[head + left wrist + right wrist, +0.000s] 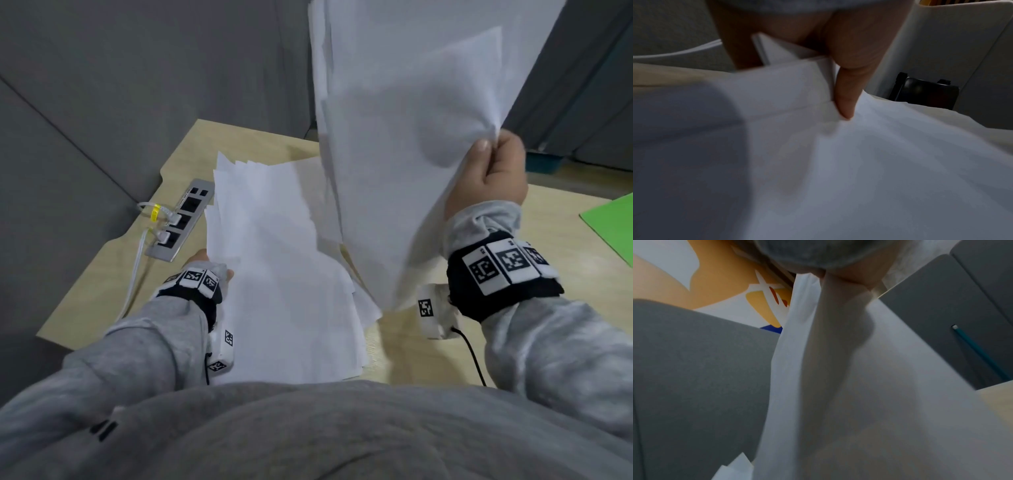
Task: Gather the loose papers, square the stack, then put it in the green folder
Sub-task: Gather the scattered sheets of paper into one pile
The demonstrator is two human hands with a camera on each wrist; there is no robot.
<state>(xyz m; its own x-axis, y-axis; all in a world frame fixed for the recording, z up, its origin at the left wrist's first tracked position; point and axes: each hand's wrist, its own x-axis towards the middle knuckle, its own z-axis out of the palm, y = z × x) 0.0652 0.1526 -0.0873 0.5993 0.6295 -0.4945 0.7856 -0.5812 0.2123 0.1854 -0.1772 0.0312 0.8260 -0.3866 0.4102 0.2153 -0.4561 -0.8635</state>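
My right hand (488,164) pinches the edge of a bunch of white sheets (404,120) and holds them upright, high above the desk; in the right wrist view these raised sheets (859,386) fill the frame. A second uneven pile of white papers (281,274) lies tilted in front of me, and my left hand (215,270) grips it at its left edge. The left wrist view shows the thumb (846,97) pressed on top of that pile (859,162), with fingers under it. A corner of the green folder (613,226) lies flat at the desk's right edge.
A grey power strip (181,219) with white plugs and cables sits on the light wooden desk (421,356) at the left. Grey partition walls (102,85) close in the desk behind and to the left. A black cable (474,356) hangs from my right wrist.
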